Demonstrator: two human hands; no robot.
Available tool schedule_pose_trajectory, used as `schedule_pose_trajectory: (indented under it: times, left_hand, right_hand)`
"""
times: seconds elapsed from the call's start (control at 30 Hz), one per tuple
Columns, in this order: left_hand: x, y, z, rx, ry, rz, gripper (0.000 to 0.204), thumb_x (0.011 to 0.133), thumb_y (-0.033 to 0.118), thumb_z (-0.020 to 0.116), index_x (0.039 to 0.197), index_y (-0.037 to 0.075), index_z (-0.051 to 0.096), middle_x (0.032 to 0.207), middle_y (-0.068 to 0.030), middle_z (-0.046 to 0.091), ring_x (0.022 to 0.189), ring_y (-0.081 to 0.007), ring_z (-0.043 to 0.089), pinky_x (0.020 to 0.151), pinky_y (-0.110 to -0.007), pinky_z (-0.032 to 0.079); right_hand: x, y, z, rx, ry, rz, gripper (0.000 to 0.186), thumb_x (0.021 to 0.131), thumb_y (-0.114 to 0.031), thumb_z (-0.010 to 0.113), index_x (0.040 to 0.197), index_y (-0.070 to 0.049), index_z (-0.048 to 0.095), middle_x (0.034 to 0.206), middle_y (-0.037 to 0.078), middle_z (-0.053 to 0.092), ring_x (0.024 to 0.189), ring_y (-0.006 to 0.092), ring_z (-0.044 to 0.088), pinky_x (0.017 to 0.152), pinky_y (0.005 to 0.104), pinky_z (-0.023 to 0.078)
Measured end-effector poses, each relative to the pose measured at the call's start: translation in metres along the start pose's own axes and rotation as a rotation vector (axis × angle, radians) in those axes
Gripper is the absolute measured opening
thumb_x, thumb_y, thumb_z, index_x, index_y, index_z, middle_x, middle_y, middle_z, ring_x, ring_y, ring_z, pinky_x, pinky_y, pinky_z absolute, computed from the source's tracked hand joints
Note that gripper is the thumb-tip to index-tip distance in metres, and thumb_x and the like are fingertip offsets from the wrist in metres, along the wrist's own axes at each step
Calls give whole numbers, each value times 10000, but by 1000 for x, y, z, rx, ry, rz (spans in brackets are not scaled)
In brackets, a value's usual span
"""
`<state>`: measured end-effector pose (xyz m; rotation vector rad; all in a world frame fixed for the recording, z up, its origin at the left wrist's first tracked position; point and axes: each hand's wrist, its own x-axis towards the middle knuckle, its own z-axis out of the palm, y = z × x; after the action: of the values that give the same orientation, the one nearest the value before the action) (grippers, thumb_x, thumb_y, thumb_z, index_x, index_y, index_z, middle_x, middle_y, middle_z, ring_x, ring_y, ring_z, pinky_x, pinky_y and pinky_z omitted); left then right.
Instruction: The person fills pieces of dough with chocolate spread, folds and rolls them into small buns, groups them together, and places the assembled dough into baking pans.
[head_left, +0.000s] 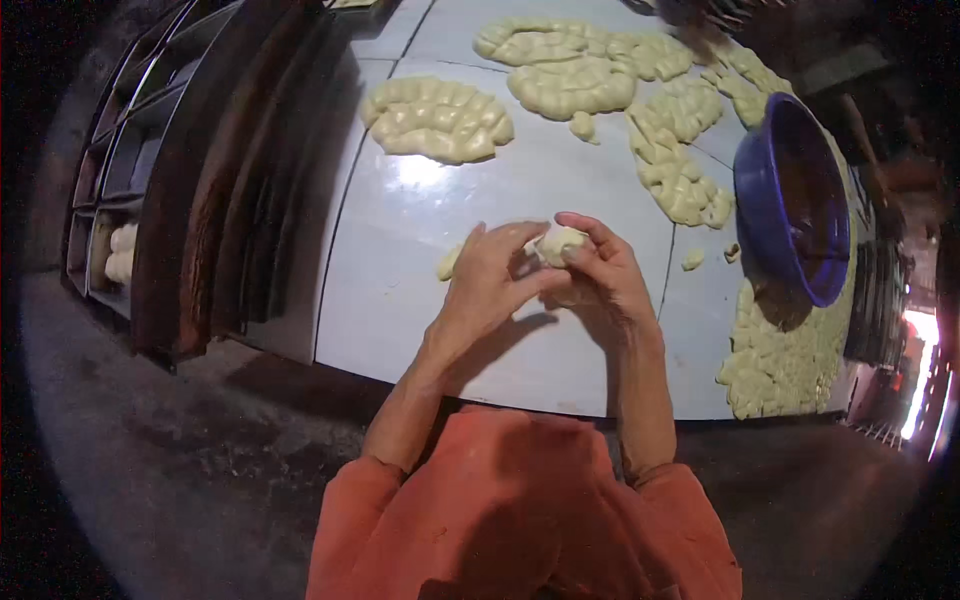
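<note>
Above the white tiled table, a small lump of pale yellow dough is held up between my two hands. My right hand pinches it with thumb and fingers. The curled fingertips of my left hand meet its left side, and the left thumb reaches below it toward the right hand. Part of the lump is hidden by the fingers. On the table, another piece of dough lies right beside my left hand, partly covered by it.
Bumpy dough slabs lie across the table's far side, with more dough at the right. A purple basin stands tilted at the right, resting against dough. Left of the table, a dark rack or stack borders metal pans, one holding dough pieces.
</note>
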<state>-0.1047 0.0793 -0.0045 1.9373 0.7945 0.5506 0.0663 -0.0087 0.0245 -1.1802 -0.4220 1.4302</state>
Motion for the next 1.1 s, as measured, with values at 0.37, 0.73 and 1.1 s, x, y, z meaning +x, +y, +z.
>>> schedule_pose_trajectory:
  times: [0.37, 0.73, 1.1]
  left_hand:
    - [37, 52, 95, -412, -21, 20, 821, 971, 307, 665, 1601, 69, 194, 1462, -266, 502, 1323, -320, 542, 1006, -390, 498]
    - [67, 112, 257, -1076, -179, 109, 745, 920, 243, 756, 1514, -10, 386, 1480, -244, 494, 1194, -272, 634, 1004, -361, 495]
    - [78, 101, 198, -589, -343, -203, 461, 1016, 181, 608, 1416, -22, 503, 1204, -182, 678, 1036, -198, 672, 920, -315, 525]
  right_hand:
    - [-37, -2, -89, -346, 346, -329, 287, 886, -126, 757, 1115, -31, 612, 1032, 34, 653, 911, 109, 627, 781, 244, 520]
    - [-97, -87, -145, 520, 96, -441, 233, 939, -124, 709, 1107, -55, 564, 968, 28, 645, 852, 122, 657, 760, 241, 555]
    - [-53, -207, -354, -1023, 700, -285, 202, 901, -140, 646, 1069, -40, 597, 889, 148, 704, 816, 248, 706, 713, 393, 535]
